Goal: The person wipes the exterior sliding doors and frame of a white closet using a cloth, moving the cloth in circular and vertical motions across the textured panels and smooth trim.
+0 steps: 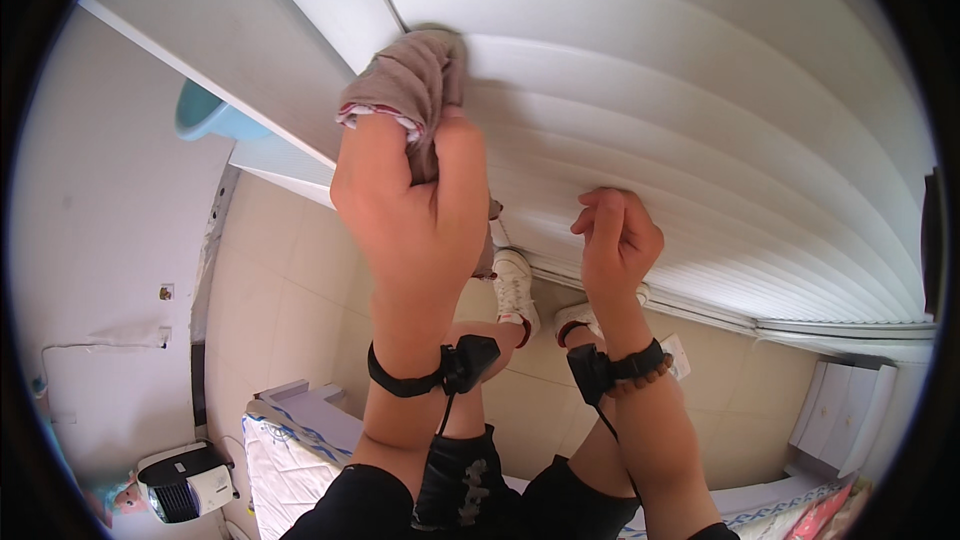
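My left hand [409,210] grips a brownish-pink cloth [416,75] with a red and white edge. The cloth covers its fingers and is held against the white ribbed panel [637,112], close to a vertical joint beside a smooth white side board [300,37]. A loose end of the cloth hangs below that hand. Lower and to the right, my right hand [622,240] is loosely curled in front of the ribs, with nothing seen in it. Whether its fingertips touch the panel is unclear.
A light-blue basin [217,116] shows behind the side board. Tiled floor [292,285] lies below. A mattress [289,472] is close behind me, and a black-and-white appliance [187,484] stands at lower left. At right sits a small pale cabinet [844,416].
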The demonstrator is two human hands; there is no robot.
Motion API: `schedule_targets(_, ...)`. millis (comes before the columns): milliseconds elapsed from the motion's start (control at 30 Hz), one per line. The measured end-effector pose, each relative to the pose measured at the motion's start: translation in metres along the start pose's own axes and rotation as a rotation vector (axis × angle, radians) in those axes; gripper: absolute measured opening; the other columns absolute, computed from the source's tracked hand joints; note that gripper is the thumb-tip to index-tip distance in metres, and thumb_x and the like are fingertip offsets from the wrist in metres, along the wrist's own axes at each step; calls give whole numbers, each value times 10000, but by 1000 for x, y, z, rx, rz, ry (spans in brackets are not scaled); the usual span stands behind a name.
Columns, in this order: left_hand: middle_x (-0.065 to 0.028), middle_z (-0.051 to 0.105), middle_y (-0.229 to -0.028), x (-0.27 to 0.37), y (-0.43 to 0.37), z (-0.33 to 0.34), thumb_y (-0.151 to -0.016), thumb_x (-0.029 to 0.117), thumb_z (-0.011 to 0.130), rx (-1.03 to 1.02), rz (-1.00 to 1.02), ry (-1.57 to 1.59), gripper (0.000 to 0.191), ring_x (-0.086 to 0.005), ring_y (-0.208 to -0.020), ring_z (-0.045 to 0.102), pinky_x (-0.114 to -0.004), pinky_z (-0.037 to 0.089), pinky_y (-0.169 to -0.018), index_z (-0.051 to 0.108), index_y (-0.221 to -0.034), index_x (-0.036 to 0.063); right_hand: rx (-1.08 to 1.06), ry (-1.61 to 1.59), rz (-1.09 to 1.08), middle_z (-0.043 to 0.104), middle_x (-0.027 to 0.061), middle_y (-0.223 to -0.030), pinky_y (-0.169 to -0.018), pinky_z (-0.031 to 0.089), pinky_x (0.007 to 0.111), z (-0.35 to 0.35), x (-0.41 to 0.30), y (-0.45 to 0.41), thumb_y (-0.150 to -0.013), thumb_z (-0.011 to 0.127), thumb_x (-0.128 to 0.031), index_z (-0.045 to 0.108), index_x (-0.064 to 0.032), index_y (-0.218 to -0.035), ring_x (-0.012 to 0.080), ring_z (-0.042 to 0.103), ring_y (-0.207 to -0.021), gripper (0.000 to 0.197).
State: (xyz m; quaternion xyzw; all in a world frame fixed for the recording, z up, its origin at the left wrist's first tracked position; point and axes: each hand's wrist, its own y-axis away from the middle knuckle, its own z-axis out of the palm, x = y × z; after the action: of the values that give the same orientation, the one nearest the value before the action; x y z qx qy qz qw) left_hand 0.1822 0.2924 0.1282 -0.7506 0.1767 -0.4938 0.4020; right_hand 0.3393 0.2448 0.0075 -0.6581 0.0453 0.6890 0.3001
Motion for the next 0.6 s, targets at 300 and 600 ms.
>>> schedule_targets(300, -77, 709, -963, 3, -4, 8, -897, -103, 568, -130, 207, -72, 174, -78, -673, 501, -228, 444, -613, 631, -1055, -70, 46, 16, -1, 677, 45, -677, -540, 466, 245, -1, 9, 1, -1066, 594, -146, 701, 33, -836, 94, 634, -589, 311)
schedule_targets(600, -190, 694, -889, 19, 9, 27, -710, 69, 743, -47, 232, -89, 158, -336, -584, 574, -373, 512, -531, 610, -793, 49, 55, 148, -172, 687, 49, -691, -563, 489, 247, -1, 7, 1, -1063, 589, -127, 703, 34, -847, 98, 646, -608, 293)
